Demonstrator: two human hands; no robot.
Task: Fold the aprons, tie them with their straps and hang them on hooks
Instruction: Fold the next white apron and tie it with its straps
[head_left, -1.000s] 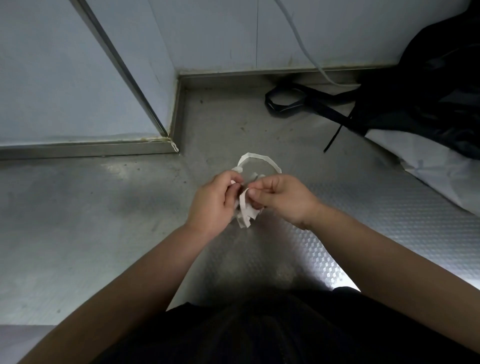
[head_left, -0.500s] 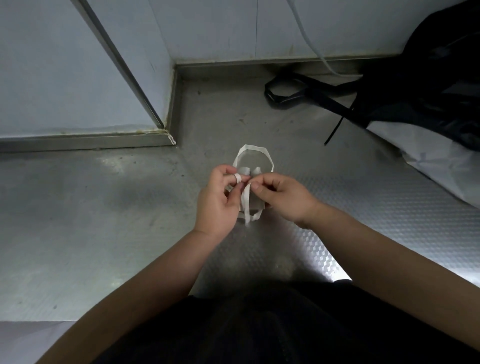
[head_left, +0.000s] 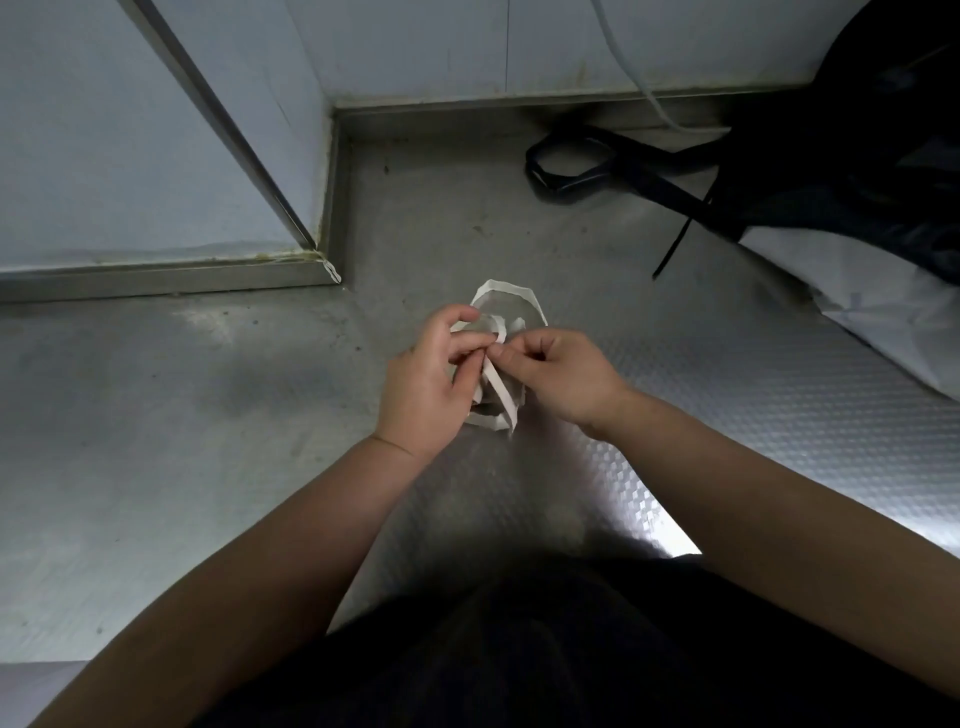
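Strap work has moved on: our white strap (head_left: 497, 392) now shows a small second loop near our grip, below the larger one, its tail crossing down between the wrists. Our left hand (head_left: 426, 384) pinches it with thumb and forefinger; our right hand (head_left: 563, 379) pinches it just beside, above the steel surface (head_left: 208, 415). We judge the knot half-formed, hanging still ahead.

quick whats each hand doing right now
Left hand: pinching the white strap.
Right hand: pinching the same strap.
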